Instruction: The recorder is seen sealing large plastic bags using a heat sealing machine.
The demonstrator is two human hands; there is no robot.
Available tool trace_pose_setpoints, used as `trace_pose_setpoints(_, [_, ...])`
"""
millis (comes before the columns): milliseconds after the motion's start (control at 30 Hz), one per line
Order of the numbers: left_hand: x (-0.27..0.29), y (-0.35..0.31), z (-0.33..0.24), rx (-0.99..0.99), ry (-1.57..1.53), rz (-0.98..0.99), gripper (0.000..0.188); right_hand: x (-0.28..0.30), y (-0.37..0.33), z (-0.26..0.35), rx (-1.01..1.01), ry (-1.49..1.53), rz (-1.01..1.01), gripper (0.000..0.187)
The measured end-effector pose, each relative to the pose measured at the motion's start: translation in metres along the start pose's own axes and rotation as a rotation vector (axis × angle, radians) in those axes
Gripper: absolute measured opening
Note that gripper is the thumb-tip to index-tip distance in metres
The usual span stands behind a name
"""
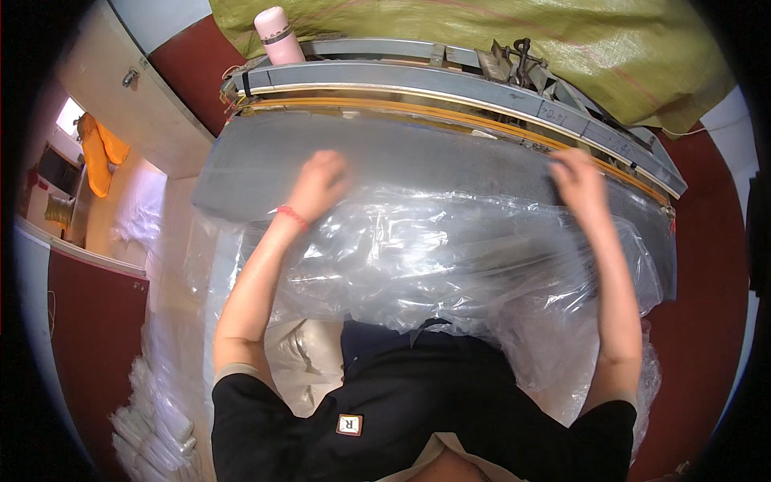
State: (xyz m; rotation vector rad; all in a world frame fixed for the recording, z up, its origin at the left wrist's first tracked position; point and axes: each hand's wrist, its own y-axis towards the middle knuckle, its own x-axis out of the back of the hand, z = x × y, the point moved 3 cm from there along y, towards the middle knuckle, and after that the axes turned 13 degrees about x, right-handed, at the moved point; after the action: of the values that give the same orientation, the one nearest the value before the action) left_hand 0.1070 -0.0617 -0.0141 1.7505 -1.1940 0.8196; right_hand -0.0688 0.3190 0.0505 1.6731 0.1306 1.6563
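Clear plastic film (409, 249) lies crumpled and shiny over the near part of a long grey work surface (385, 145) and hangs down toward my lap. My left hand (321, 178), with a red bracelet at its wrist, is over the grey surface just past the film's far edge. Motion smears its fingers, so I cannot tell whether it grips anything. Farther right, my right hand (580, 181) is near the far edge of the surface, beside an orange-yellow strip (450, 112). Its fingers are loosely bent and apart, with nothing visible in them.
A grey metal rail (385, 78) runs behind the surface, with a dark clamp (522, 63) at its right part. A pink bottle (279, 36) stands at the back left. Behind is a yellow-green woven sheet (562, 48). Plastic bundles (157, 426) lie at lower left.
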Motion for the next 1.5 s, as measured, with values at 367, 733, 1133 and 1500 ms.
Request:
trace_pose_setpoints(367, [0.031, -0.006, -0.02, 0.201, -0.502, 0.048, 0.009, -0.12, 0.055, 0.139, -0.203, 0.804, 0.207, 0.02])
trace_pose_setpoints(733, [0.017, -0.103, -0.045, -0.019, -0.163, 0.47, 0.01, 0.127, -0.216, -0.136, -0.593, 0.032, -0.109, 0.012])
trace_pose_setpoints(1133, [0.229, -0.074, 0.164, 0.72, 0.134, 0.153, 0.032, 0.277, -0.429, -0.281, -0.976, -0.398, -0.171, 0.03])
trace_pose_setpoints(1500, [0.08, 0.007, 0.198, 0.816, 0.243, -0.052, 0.058, 0.167, -0.335, -0.316, -1.004, -0.476, -0.157, 0.025])
